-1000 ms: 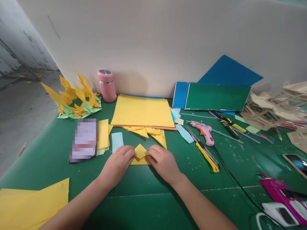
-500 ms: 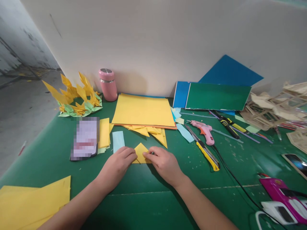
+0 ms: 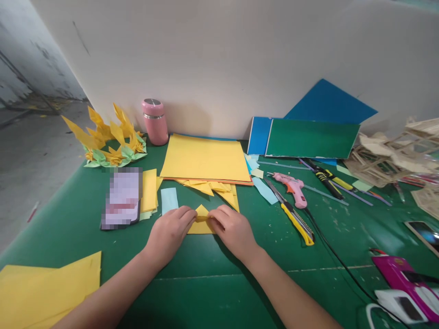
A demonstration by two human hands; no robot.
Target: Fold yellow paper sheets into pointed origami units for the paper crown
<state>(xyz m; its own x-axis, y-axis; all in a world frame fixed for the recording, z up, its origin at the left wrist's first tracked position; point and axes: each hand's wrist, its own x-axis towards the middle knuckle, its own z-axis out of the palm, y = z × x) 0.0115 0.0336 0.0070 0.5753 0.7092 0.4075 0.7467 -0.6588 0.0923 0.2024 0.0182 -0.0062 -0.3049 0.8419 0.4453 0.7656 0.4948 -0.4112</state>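
Low over the green table, my left hand [image 3: 172,229] and my right hand [image 3: 234,231] pinch a small piece of yellow paper [image 3: 201,227] from either side. Its top corner points away from me, and a fold stands up across its middle between my fingertips. My fingers cover both side corners. Just beyond it lie several folded yellow paper pieces [image 3: 209,186], partly under a stack of yellow sheets [image 3: 206,157]. A pale blue paper strip [image 3: 169,200] rests close to my left hand.
On the right are a yellow utility knife [image 3: 297,224], a pink glue gun [image 3: 291,186] with its cord, pliers [image 3: 329,183] and a magenta device [image 3: 398,274]. To the left are a phone [image 3: 122,196], a pink flask [image 3: 155,123], a paper crown [image 3: 115,141] and yellow sheets [image 3: 61,288].
My fingers have moved slightly away from me along the paper's sides. A raised fold now crosses its middle, where it lay flatter before.
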